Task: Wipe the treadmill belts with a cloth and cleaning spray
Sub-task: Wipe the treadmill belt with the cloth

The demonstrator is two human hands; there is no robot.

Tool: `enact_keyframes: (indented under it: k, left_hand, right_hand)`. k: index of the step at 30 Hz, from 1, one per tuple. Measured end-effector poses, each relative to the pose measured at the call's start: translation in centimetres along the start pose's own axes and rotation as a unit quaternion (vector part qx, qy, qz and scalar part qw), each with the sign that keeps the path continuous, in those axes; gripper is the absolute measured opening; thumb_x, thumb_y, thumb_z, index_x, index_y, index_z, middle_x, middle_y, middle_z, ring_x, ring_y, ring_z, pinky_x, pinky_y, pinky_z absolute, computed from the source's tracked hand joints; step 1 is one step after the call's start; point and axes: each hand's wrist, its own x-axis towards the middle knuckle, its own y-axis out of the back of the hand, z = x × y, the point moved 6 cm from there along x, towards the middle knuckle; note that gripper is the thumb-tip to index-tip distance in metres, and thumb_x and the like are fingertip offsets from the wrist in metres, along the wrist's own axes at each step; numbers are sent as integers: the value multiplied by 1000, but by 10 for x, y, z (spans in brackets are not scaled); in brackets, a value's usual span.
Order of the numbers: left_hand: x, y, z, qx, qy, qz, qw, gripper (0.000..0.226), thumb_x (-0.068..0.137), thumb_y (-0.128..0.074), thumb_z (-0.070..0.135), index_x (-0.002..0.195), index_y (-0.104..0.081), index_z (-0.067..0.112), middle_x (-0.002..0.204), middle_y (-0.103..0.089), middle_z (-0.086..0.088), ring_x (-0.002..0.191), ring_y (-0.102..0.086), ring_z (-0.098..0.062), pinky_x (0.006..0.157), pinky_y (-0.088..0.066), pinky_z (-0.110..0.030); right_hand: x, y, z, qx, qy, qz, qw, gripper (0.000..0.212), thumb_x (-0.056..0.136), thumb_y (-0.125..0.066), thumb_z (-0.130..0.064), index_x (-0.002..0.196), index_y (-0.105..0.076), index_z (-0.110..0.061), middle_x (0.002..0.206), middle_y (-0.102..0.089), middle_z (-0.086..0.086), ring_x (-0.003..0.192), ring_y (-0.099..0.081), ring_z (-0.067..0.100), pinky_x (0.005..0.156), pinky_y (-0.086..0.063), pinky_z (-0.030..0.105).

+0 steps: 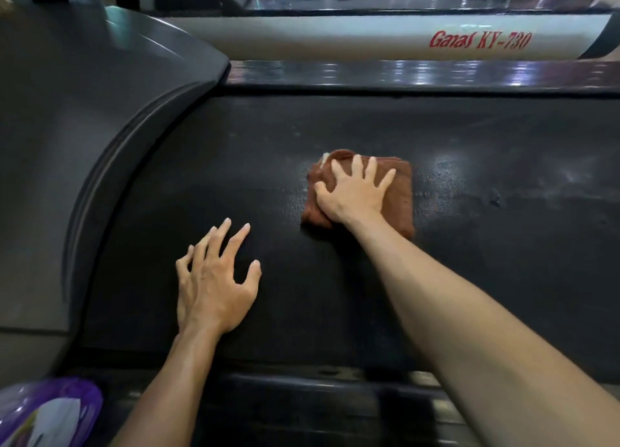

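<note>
A black textured treadmill belt (469, 279) fills the middle of the view. A folded brown cloth (401, 195) lies flat on it, right of centre. My right hand (352, 191) presses down on the cloth with fingers spread and straight. My left hand (214, 279) rests on the bare belt to the left of the cloth, fingers spread, holding nothing. A purple spray bottle (50, 409) shows at the bottom left corner, partly cut off by the frame.
The grey motor hood (84, 128) curves along the belt's left end. A shiny side rail (402, 72) runs along the far edge, and beyond it a white rail (335, 35) of a neighbouring treadmill carries red lettering. A dark near rail (302, 396) lies below my arms.
</note>
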Motion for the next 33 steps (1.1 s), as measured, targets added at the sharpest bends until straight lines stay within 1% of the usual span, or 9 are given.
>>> enact_keyframes:
  k: [4,6,13,18,21,24,27,30,33]
  left_hand:
    - [0,1,2,-5,-1,3,1000,64,95,-55,49,155,-35,42,167,-24,9,154,-20,-14,120,-21,-47]
    - [-1,2,2,-4,1,3,1000,65,95,-55,50,156,-34,42,167,-24,9,154,-20,-14,120,-21,-48]
    - [0,3,2,-12,1,-6,1000,66,95,-52,51,157,-31,42,168,-20,10,155,-16,-13,122,-18,-47]
    - [-2,2,3,0,2,-10,1000,66,96,-52,49,158,-31,39,168,-21,7,155,-16,-14,123,-18,-48]
    - [4,6,14,39,-57,8,998,63,97,-44,41,158,-34,31,168,-22,2,156,-16,-16,124,-19,-49]
    - [6,10,49,-6,-102,21,995,64,92,-38,39,155,-41,26,165,-30,2,155,-21,-14,124,-19,-45]
    - [-2,-4,101,-59,-133,-13,989,66,92,-32,44,155,-41,28,166,-27,7,155,-16,-7,126,-10,-38]
    - [-6,-25,131,-42,-128,-51,990,76,88,-22,55,161,-23,34,170,-10,10,156,-3,-6,128,-1,-40]
    - [-1,-33,136,-5,-118,-68,991,81,85,-12,62,163,-9,38,171,3,11,157,6,-8,128,2,-43]
  right_hand:
    - [-59,-9,-23,2,170,8,985,68,96,-30,-67,160,-28,-44,173,-13,3,160,2,33,120,7,71]
    - [-96,-12,-10,-7,203,10,979,75,89,-22,-73,159,-27,-46,173,-14,-1,160,0,30,122,6,68]
    - [-22,1,49,-27,36,4,999,72,95,-24,-74,162,-18,-46,174,-6,-1,160,6,29,122,8,66]
    - [-32,3,38,-39,138,-21,989,73,96,-21,-75,162,-14,-46,175,-3,-1,160,9,30,121,9,68]
    - [-81,9,67,-46,202,-35,978,82,86,-11,-80,162,-13,-48,174,-1,-5,160,10,26,123,9,65]
    - [-96,12,119,-51,109,-27,992,86,82,-7,-83,161,-10,-51,174,-1,-7,160,7,23,125,7,61]
    - [-54,22,144,-42,24,-8,999,77,91,-20,-81,161,-15,-49,174,-5,-6,160,3,24,125,3,61]
    - [-11,24,135,-38,41,-16,998,74,96,-26,-77,162,-16,-47,174,-5,-4,160,3,26,125,3,63]
    - [-17,23,128,-47,121,-28,991,80,90,-17,-81,162,-16,-47,174,-4,-5,160,3,24,125,6,60]
